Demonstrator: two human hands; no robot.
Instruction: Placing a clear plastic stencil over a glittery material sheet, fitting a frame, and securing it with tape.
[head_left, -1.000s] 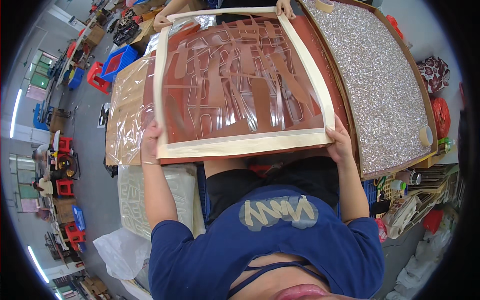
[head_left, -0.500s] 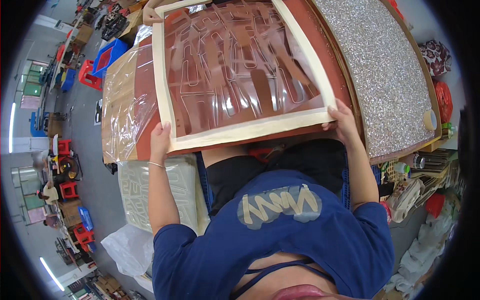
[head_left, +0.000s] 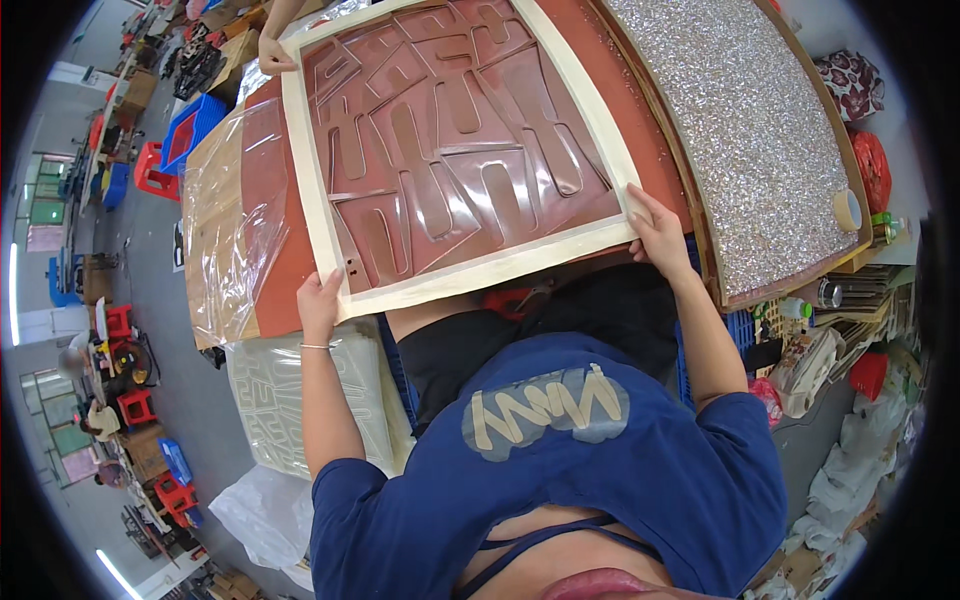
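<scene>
Cream borders a large, clear, rectangular plastic sheet with looping outlined shapes (head_left: 455, 190), and here it is, front and centre, spread over a flat reddish-brown sheet (head_left: 285, 240)! Whether the two are touching across the middle, I cannot tell from this angle. On the left, the person's left hand (head_left: 320, 300) has the near-left corner pinched, thumb lying on the pale border. Over on the right, the right hand (head_left: 658, 232) grips the near-right corner, with fingers wrapped around the edge. And look far left: a co-worker's hand (head_left: 275, 55) is at the far-left corner, touching the border, its fingers bent. The near border reaches over the person's thighs, tilted so its right end sits farther away than its left.

To the left, crinkled transparent film (head_left: 230, 230) overlaps the reddish-brown sheet. Nearer, a stack of pale translucent sheets with raised outlines (head_left: 265, 400) sits just beside the left forearm. Right side now: a broad silver glitter-covered sheet (head_left: 740, 140) glints away, a cream tape roll (head_left: 854, 208) at its right edge!
</scene>
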